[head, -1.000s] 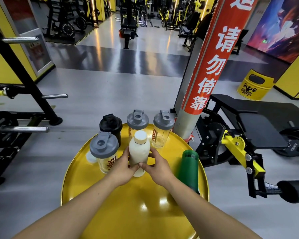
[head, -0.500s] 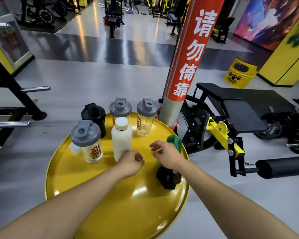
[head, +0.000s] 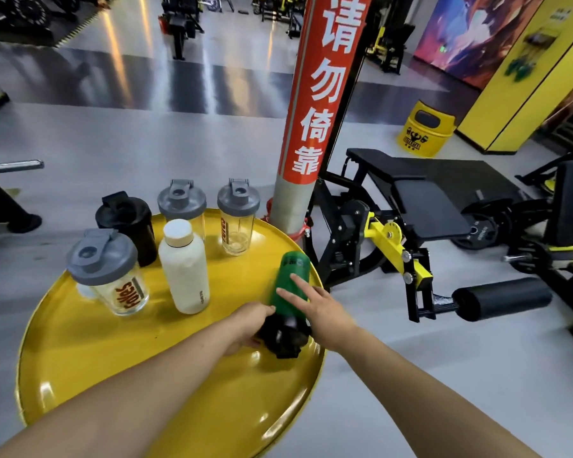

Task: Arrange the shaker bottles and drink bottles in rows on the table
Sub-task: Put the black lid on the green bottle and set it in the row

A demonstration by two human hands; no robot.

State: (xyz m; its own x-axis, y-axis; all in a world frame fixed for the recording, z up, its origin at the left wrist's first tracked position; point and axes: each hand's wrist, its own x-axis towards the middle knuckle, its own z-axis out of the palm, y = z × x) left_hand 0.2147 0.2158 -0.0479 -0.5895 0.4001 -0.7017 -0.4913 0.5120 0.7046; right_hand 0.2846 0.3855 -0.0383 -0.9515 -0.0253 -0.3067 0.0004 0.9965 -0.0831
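- round table [head: 90,375]: looking like painted metal, glossy yellow, throwing back bright glints.
- green bottle [head: 291,276]: appearing as smooth plastic with a dull sheen.
- cream bottle [head: 186,276]: showing a matt, opaque body.
- near shaker [head: 119,289]: showing clear glossy plastic under a matt grey lid.
- black shaker [head: 129,223]: looking dark and matt.
- floor [head: 113,143]: shining smooth and grey, mirroring the lights.

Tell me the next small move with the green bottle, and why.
Probably close both hands on the green bottle and stand it upright. It lies on its side near the yellow table's right edge, while the other bottles stand. The left hand is at its black cap end; the right hand rests open on its body.
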